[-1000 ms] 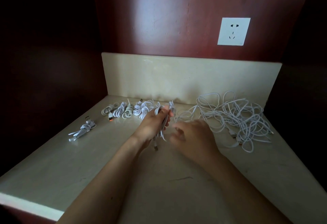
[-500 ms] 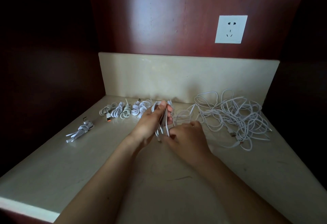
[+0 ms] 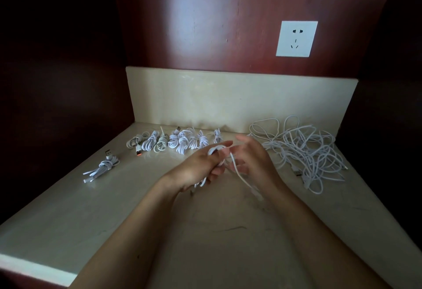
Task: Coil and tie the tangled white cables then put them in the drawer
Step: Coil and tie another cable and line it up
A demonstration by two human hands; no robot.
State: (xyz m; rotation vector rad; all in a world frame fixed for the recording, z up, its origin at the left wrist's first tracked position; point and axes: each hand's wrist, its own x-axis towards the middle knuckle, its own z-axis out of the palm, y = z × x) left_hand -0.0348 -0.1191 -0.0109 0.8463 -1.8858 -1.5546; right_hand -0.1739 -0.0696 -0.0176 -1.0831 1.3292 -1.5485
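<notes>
Left hand (image 3: 198,168) clenched round coil (image 3: 215,151), axis pointing at back edge; tail (image 3: 242,179) drops right across right hand (image 3: 254,163), pinch unclear.

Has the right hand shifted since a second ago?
Yes. Against the tangled cable pile, which stays put, the right hand has moved away from the person, toward the backsplash.

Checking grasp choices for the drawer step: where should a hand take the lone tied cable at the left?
Take the lone tied cable by its wrapped middle, from above, probably: it lies flat on the counter, and its plug and loop ends stick out loose.
</notes>
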